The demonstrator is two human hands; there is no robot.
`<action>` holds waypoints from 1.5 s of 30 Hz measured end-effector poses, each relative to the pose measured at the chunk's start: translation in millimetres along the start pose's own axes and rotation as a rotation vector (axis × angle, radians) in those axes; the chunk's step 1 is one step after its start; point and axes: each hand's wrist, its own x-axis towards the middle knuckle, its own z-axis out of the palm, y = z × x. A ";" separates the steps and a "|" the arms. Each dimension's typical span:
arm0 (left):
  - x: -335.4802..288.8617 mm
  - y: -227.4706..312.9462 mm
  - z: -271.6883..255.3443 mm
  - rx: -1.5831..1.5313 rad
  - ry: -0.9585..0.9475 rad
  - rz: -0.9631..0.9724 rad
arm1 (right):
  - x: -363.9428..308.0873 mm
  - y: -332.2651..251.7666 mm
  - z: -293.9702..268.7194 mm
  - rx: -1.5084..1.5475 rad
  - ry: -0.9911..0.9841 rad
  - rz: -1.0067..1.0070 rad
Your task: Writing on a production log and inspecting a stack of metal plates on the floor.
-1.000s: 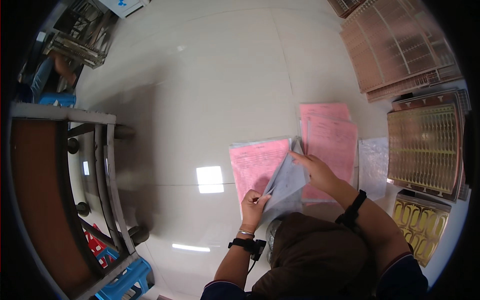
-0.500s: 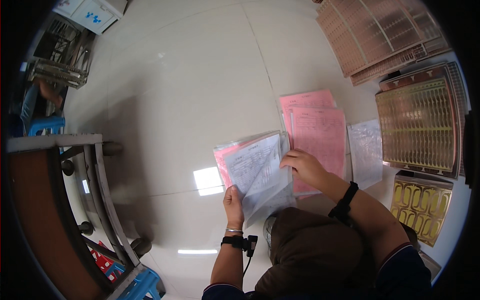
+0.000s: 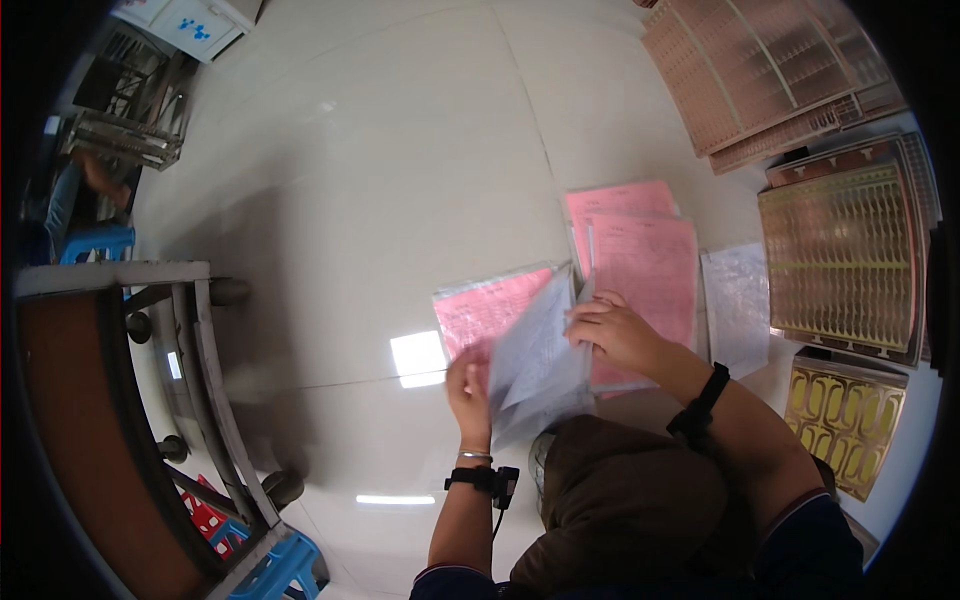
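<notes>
A sheaf of white printed sheets [image 3: 540, 350], apparently in clear sleeves, stands partly lifted and blurred in front of me. My right hand [image 3: 615, 332] is closed on the sheaf's right edge, fingers bent over it. To its left a pink printed sheet [image 3: 490, 308] in a clear sleeve lies exposed. My left hand [image 3: 468, 395] is at the lower left of that pink sheet; motion smears its fingers, so I cannot make out a grip. Beyond and beside my right hand, pink sheets [image 3: 645, 265] overlap on the tiled floor.
A clear-sleeved whitish sheet [image 3: 736, 310] lies right of the pink ones. Patterned metal plates [image 3: 845, 255] and a yellow-and-copper plate [image 3: 843, 420] line the right side. On the left stand a wheeled metal-framed cart [image 3: 75, 430] and a blue stool [image 3: 280, 570].
The white sheets have swung rightward off the left pile, uncovering the pink sheet. My left hand has come off their left edge; my right hand stays at the right edge.
</notes>
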 end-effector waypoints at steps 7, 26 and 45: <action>7.6 -26.9 -1.1 0.401 -0.004 -0.019 | -7.2 -0.5 18.9 0.066 -0.097 0.096; -9.7 11.7 4.1 -0.059 -0.196 -0.189 | -3.0 2.3 -0.9 0.250 -0.093 0.113; -11.1 -8.7 2.5 0.446 -0.050 0.013 | -12.4 -2.0 12.3 0.210 -0.068 0.235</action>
